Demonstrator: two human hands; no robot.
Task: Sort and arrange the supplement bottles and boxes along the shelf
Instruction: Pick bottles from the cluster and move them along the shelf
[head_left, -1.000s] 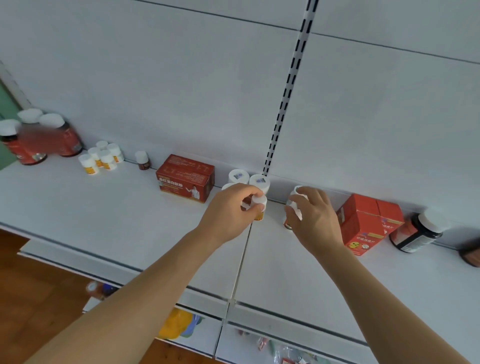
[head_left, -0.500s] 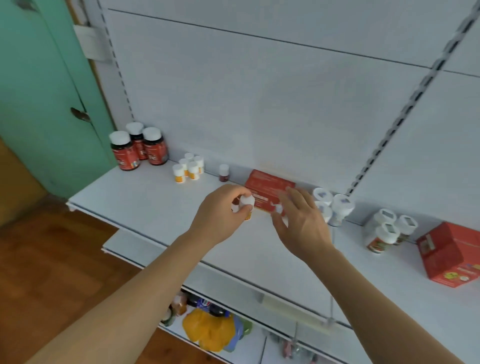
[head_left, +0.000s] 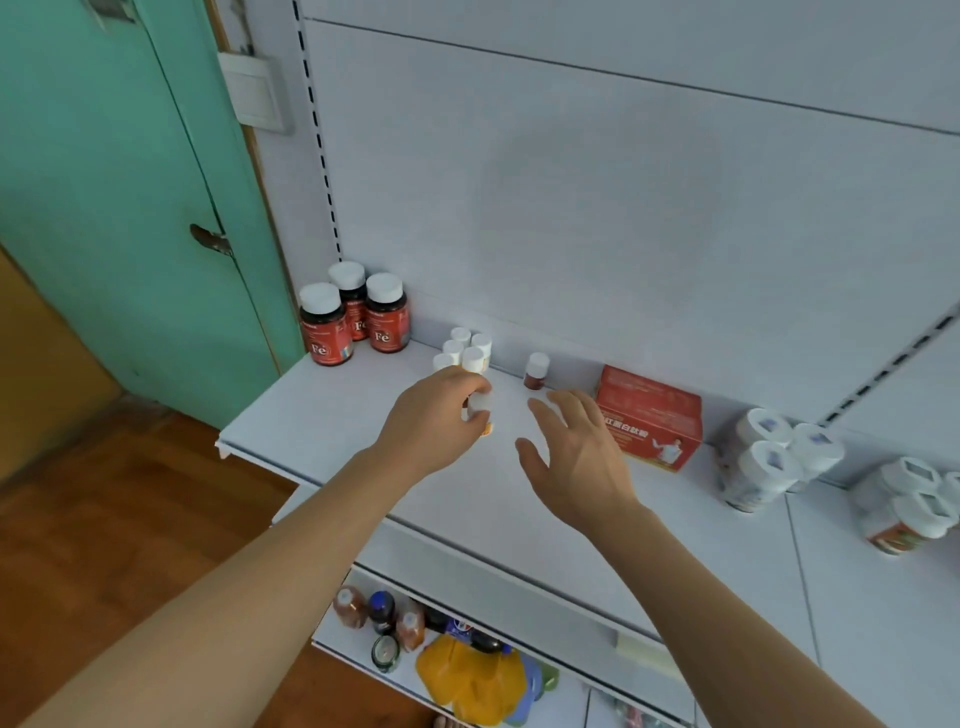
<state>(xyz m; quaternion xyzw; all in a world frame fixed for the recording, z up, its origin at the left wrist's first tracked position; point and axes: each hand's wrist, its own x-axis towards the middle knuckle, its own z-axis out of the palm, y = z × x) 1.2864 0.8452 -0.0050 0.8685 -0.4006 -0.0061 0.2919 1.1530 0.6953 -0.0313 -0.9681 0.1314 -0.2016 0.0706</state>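
Head: left hands (head_left: 434, 415) seemingly pinching bottle (head_left: 480, 410).

Left of the red box (head_left: 650, 417) stand three dark Fe bottles (head_left: 384, 313), five small white-capped bottles (head_left: 460, 351) plus one in the left hand (head_left: 434, 421), one small dark-red bottle (head_left: 536, 371); right, seven white bottles (head_left: 763, 467).

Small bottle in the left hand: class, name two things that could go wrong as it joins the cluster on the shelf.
1. The left hand holds the small bottle right beside the cluster of white-capped bottles; a nudge could topple them.
2. The open right hand hovers close to the lone brown bottle and the red box and might knock either.
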